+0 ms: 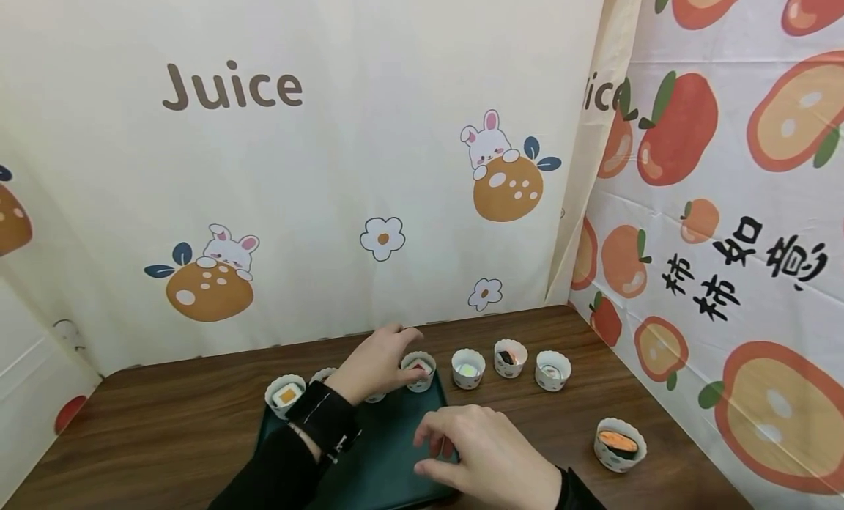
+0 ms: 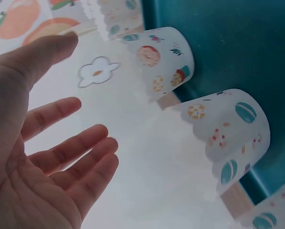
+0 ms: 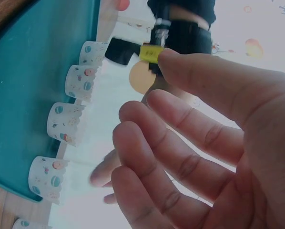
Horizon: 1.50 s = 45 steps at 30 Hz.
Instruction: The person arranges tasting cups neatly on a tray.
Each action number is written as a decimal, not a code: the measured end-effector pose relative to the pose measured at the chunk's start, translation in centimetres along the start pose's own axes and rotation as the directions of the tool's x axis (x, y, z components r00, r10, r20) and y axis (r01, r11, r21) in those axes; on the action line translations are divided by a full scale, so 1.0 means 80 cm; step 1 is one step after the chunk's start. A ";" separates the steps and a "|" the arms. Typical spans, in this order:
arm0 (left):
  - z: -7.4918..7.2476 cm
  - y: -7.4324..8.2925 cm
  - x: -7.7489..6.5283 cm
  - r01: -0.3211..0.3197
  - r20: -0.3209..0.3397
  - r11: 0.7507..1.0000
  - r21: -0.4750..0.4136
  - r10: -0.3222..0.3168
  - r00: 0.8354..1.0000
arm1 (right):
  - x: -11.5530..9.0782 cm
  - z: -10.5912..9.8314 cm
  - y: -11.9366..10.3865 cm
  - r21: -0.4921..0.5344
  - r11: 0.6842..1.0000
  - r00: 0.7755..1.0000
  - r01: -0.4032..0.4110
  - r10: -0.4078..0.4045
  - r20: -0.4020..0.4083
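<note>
My left hand (image 1: 377, 365) hovers over the back of a dark green tray (image 1: 379, 451), its fingers spread and holding nothing. Its thumb overlaps a paper cup (image 1: 420, 372) at the tray's back right corner in the head view. In the left wrist view, the printed cups (image 2: 240, 138) stand apart from the fingers. Above the tray's right edge, my right hand (image 1: 491, 451) is empty with loosely bent fingers. A cup with a yellow-orange-topped piece (image 1: 287, 396) sits at the back left, and another cup (image 1: 321, 375) is partly hidden by my left hand.
Right of the tray, three paper cups (image 1: 468, 369) with small food pieces stand on the brown wooden table (image 1: 132, 422). Farther right and nearer is a cup holding an orange-topped sushi piece (image 1: 618, 444). Printed cloths (image 1: 343, 165) hang behind and at right.
</note>
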<state>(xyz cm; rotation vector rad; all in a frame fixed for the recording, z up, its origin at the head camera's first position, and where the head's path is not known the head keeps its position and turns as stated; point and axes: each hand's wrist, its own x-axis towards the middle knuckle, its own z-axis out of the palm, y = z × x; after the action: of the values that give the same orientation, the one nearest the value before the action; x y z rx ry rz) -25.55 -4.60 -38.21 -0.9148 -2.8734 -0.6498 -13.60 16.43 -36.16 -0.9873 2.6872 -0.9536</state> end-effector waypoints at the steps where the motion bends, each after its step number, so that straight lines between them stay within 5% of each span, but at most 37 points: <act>1: -0.003 0.000 -0.005 -0.002 -0.023 1.000 0.011 0.002 1.000 | 0.001 0.000 0.000 -0.003 1.000 1.000 0.001 -0.001 -0.001; 11: -0.024 -0.003 -0.065 0.075 -0.233 0.994 0.083 -0.054 0.971 | 0.007 0.002 0.006 -0.010 1.000 1.000 -0.023 0.023 -0.006; 20: -0.046 -0.009 -0.131 0.226 -0.280 0.970 0.090 -0.193 0.940 | 0.009 0.001 0.020 -0.040 0.998 0.998 -0.039 0.037 -0.050; 30: -0.059 -0.024 -0.208 0.506 -0.207 0.860 0.068 -0.484 0.850 | 0.006 -0.007 0.035 -0.031 0.994 0.990 -0.108 0.104 -0.091; 39: -0.039 -0.033 -0.244 0.570 -0.131 0.818 0.070 -0.559 0.819 | 0.005 -0.011 0.054 -0.084 0.978 0.973 -0.189 0.176 -0.149; 45: -0.031 -0.035 -0.257 0.593 -0.089 0.803 0.057 -0.587 0.804 | 0.009 -0.011 0.079 -0.213 0.926 0.930 -0.312 0.253 -0.266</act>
<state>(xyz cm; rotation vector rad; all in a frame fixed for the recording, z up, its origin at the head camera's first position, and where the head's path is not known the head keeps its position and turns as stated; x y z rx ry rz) -10.37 -18.75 -40.67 0.0515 -3.0801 -0.5656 -17.87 20.13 -39.17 -0.5159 3.0966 -0.7219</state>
